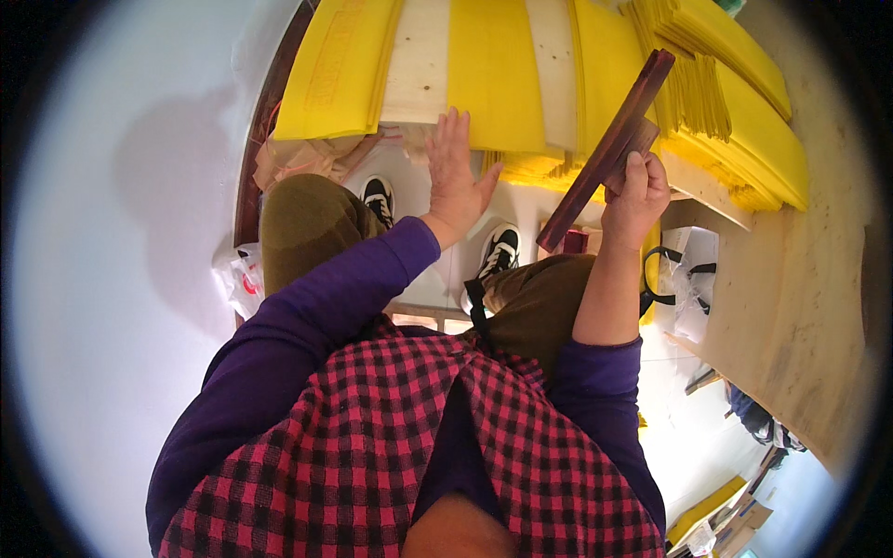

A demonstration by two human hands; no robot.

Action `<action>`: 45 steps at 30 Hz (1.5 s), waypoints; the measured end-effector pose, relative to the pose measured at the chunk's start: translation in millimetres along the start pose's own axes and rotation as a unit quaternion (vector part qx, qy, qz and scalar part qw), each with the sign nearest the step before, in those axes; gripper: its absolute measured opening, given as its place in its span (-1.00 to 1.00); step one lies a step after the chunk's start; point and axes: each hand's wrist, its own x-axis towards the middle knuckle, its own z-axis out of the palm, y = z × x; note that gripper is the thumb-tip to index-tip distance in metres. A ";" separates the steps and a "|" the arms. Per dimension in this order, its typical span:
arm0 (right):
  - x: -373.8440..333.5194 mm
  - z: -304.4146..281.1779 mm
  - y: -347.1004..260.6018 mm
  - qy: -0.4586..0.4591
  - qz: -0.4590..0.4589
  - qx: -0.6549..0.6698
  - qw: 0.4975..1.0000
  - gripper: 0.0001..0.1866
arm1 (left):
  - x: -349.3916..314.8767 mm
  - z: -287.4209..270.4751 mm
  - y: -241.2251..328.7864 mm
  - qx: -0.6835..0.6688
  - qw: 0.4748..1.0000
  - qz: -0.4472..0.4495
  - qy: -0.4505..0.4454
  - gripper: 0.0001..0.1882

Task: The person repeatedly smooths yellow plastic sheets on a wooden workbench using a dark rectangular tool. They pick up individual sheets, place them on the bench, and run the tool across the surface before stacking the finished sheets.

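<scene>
In my right hand (637, 197) is a long, dark red-stained wooden stamp (605, 151), pinched by the block-like handle on its side. It is tilted above the right part of the bench, its face hidden. My left hand (454, 181) is open, fingers apart, at the front edge of the middle stack of yellow paper (495, 74); I cannot tell whether the fingertips touch it. To the left, another yellow paper stack (335, 65) bears faint red printing. A third yellow stack (605, 70) lies partly behind the stamp.
Pale wooden boards (417, 60) show between the stacks. More yellow paper bundles (735, 102) are heaped at the far right beside a wooden panel (791, 288). A dark red box (577, 241) sits low below the stamp. At left is a white wall (121, 279), with a plastic bag (244, 279) by my knee.
</scene>
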 end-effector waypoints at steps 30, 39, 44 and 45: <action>-1.6 -18.8 -6.5 -0.006 -0.022 0.044 0.999 -0.84 | 8.1 15.9 26.7 -0.013 0.992 -0.103 0.068 -0.02; -0.5 -22.3 -7.8 -0.007 -0.011 0.065 0.998 -0.85 | 20.4 22.2 52.2 0.058 0.981 -0.183 0.033 0.02; -0.1 -25.4 -8.9 -0.018 -0.014 0.081 0.996 -0.80 | 23.3 29.2 60.5 0.105 0.973 -0.201 0.051 0.06; 0.1 -25.4 -8.9 -0.019 -0.013 0.086 0.996 -0.80 | 23.1 30.7 60.4 0.106 0.972 -0.200 0.057 0.06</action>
